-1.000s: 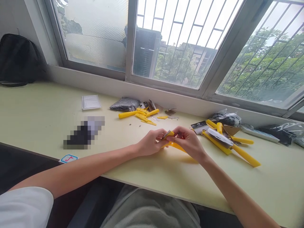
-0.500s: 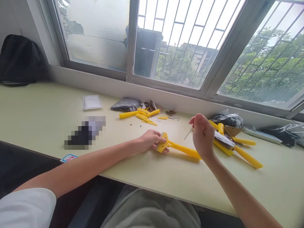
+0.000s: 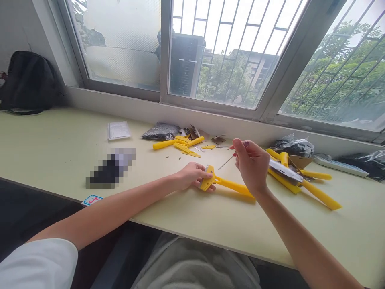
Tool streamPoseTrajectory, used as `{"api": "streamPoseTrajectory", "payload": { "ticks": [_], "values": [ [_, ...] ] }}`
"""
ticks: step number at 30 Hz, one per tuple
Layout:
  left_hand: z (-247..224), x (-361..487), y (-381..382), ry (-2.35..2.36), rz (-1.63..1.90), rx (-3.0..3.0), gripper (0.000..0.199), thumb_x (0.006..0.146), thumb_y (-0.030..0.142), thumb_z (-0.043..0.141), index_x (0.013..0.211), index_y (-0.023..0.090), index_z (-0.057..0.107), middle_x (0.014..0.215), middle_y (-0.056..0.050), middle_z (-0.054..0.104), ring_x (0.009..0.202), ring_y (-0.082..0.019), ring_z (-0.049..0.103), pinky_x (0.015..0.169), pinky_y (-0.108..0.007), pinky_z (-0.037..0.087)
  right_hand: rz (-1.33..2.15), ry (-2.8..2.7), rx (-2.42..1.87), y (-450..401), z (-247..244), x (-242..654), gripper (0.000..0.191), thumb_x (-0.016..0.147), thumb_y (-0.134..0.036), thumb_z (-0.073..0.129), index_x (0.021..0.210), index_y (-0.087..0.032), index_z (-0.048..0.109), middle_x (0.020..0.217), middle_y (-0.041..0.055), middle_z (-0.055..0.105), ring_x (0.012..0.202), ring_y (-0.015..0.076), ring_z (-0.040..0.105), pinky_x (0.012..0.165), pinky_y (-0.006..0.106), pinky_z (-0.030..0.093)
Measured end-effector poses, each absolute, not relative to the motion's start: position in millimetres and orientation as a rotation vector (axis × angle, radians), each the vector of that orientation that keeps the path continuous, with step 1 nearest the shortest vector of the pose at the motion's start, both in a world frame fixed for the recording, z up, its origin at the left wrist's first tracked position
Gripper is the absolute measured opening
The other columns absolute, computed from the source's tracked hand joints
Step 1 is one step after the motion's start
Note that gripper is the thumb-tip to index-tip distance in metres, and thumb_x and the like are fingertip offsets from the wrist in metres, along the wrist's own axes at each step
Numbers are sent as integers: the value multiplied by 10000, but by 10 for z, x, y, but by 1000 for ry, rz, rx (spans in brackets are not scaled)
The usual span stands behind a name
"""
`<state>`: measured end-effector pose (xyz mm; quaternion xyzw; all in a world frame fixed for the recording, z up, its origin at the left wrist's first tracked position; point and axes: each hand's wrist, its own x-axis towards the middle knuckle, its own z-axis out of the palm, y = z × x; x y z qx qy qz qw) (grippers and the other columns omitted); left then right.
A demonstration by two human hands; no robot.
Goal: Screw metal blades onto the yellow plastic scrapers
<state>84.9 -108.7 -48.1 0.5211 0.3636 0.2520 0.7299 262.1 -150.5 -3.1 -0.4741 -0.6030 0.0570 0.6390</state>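
Observation:
My left hand point(image 3: 194, 176) is closed around the head of a yellow scraper point(image 3: 234, 188), thumb on top near a small screw. The scraper's long handle points right, low over the table. Up and to the right, my right hand point(image 3: 252, 166) is closed on a screwdriver point(image 3: 227, 162) with a thin metal shaft. That shaft slants down and left, its tip above the scraper and apart from it. The screwdriver's handle is mostly hidden in my fingers.
Yellow scraper parts point(image 3: 180, 145) and a dark bagged packet point(image 3: 161, 131) lie at the back. More yellow scrapers point(image 3: 320, 194) are piled at the right. A clear square case point(image 3: 119, 131), a blurred dark item point(image 3: 106, 172) and a black backpack point(image 3: 31, 82) are leftward.
My right hand has moved left and turned, bringing the screwdriver's shaft closer to the scraper head. My left hand still holds the scraper. The view has shifted slightly.

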Motion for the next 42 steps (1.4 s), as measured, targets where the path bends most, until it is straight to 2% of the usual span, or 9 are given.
{"api": "streamPoseTrajectory", "payload": {
  "ticks": [4, 8, 17, 23, 29, 42],
  "values": [
    [-479, 849, -1090, 793, 553, 1162, 244, 761, 218, 806, 857, 106, 611, 825, -194, 757, 739, -296, 775, 703, -354, 636, 26, -1471, -1080, -1474, -114, 2681, 458, 963, -551, 566, 672, -198, 584, 533, -19, 555, 452, 100, 470, 488, 241, 372],
    [-498, 847, -1081, 792, 560, 1189, 212, 794, 202, 767, 859, 118, 585, 828, -189, 756, 736, -290, 775, 692, -340, 630, -90, -1640, -1007, -1459, -183, 2607, 393, 1003, -466, 535, 715, -201, 569, 547, -30, 556, 485, 93, 489, 545, 228, 401],
    [-494, 844, -1094, 780, 560, 1195, 260, 775, 239, 806, 859, 117, 592, 775, -166, 749, 706, -288, 769, 651, -338, 620, -171, -1699, -910, -1423, -278, 2562, 335, 1006, -370, 560, 719, -197, 555, 526, -55, 509, 459, 78, 447, 501, 222, 347],
    [-492, 847, -1106, 769, 560, 1203, 207, 805, 217, 766, 866, 105, 603, 759, -169, 747, 707, -283, 765, 651, -340, 613, -190, -1661, -903, -1423, -263, 2580, 321, 1004, -353, 567, 723, -198, 554, 526, -56, 507, 453, 78, 439, 496, 226, 336],
    [-510, 846, -1095, 772, 561, 1211, 291, 771, 267, 816, 892, 107, 605, 762, -159, 748, 702, -281, 763, 651, -338, 603, -163, -1640, -922, -1414, -260, 2599, 326, 1003, -354, 572, 721, -193, 553, 532, -57, 504, 458, 72, 438, 502, 226, 333],
    [-500, 847, -1103, 770, 566, 1209, 268, 776, 250, 807, 856, 113, 592, 766, -167, 748, 686, -280, 762, 635, -335, 602, -124, -1679, -921, -1432, -262, 2568, 327, 995, -363, 581, 714, -196, 563, 541, -51, 517, 473, 83, 459, 505, 229, 359]
  ]
}}
